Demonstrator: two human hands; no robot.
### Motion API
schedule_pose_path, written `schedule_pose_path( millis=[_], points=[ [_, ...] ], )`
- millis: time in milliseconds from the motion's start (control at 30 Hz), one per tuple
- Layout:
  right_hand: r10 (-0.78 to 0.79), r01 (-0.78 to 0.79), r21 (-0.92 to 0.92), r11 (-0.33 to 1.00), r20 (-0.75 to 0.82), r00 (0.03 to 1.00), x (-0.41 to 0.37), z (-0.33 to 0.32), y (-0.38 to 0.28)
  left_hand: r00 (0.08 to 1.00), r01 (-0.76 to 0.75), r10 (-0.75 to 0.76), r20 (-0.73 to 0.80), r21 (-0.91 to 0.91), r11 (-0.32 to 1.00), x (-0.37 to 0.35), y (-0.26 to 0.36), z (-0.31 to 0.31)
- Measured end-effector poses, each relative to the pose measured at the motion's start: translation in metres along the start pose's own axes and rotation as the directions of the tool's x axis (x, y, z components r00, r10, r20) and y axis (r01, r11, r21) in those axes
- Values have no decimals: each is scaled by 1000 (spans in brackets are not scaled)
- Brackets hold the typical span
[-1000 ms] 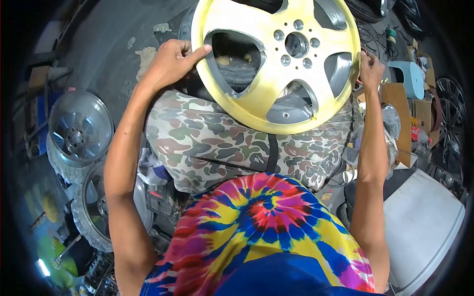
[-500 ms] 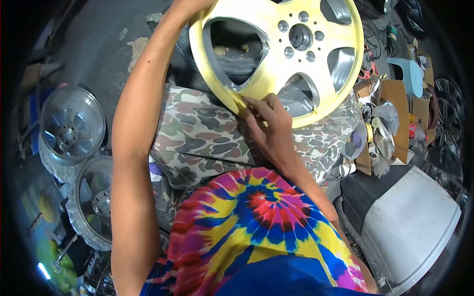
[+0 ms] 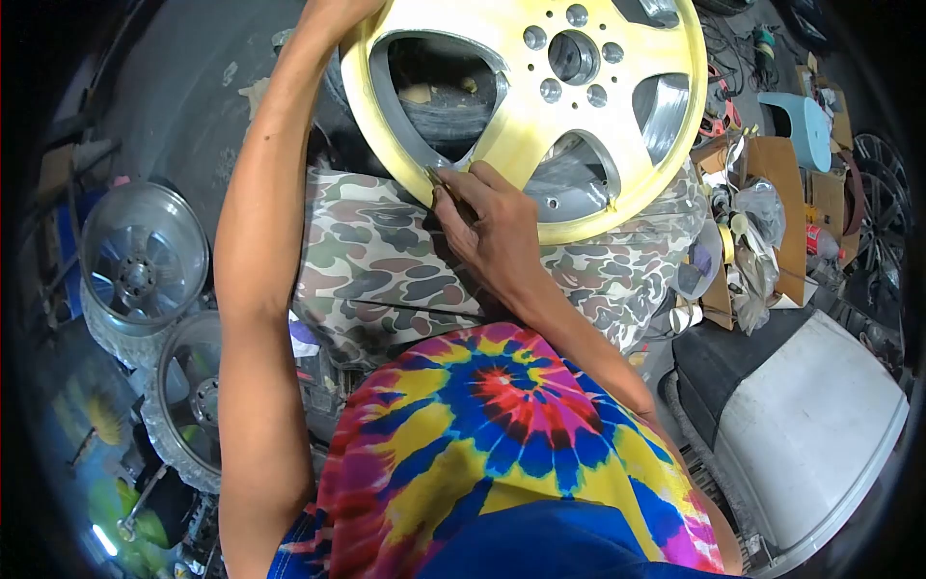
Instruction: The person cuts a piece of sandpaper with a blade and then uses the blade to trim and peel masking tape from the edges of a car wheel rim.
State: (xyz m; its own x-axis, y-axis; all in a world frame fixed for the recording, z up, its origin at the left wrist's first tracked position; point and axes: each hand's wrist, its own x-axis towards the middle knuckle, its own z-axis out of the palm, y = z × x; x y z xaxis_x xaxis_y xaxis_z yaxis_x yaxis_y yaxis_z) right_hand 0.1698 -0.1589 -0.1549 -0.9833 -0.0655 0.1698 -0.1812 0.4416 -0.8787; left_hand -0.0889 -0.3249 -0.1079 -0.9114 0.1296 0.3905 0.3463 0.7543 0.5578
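Observation:
A car wheel rim point(image 3: 526, 116) with a patchy yellow coating leans over a camouflage cloth across my lap. My right hand point(image 3: 494, 224) is at its lower left edge, fingers pinched on a small folded piece of sandpaper point(image 3: 434, 178), which touches the lip beside a spoke opening. Up at the rim's upper left, my left hand point(image 3: 349, 8) rests by the outer edge; its fingers are hidden or out of frame. Grey metal shows inside the spoke openings.
Two bare metal rims, an upper one point(image 3: 145, 256) and a lower one point(image 3: 188, 386), stand at the left. To the right are a cardboard box point(image 3: 776, 207) with plastic bags, a light-blue stool point(image 3: 801, 125) and a white panel point(image 3: 810, 434). A tire point(image 3: 444, 121) lies behind the yellow rim.
My right hand has slid left and slightly up along the rim's lip with the sandpaper. In view, the yellow rim sits a little further left and higher.

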Motion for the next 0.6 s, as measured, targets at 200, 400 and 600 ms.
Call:
schedule_pose_path(
  millis=[200, 400, 600],
  points=[
    [-16, 17, 24, 1000, -8, 1000, 1, 1, 1, 999, 28, -27, 32, -18, 999, -1, 7, -4],
    [-38, 39, -16, 999, 64, 997, 6, -2, -2, 999, 33, -32, 42, -24, 999, -2, 11, -6],
    [-47, 64, -132, 989, 128, 991, 16, -4, 4, 1000, 0, 0, 23, -13, 1000, 0, 4, -2]
  ],
)
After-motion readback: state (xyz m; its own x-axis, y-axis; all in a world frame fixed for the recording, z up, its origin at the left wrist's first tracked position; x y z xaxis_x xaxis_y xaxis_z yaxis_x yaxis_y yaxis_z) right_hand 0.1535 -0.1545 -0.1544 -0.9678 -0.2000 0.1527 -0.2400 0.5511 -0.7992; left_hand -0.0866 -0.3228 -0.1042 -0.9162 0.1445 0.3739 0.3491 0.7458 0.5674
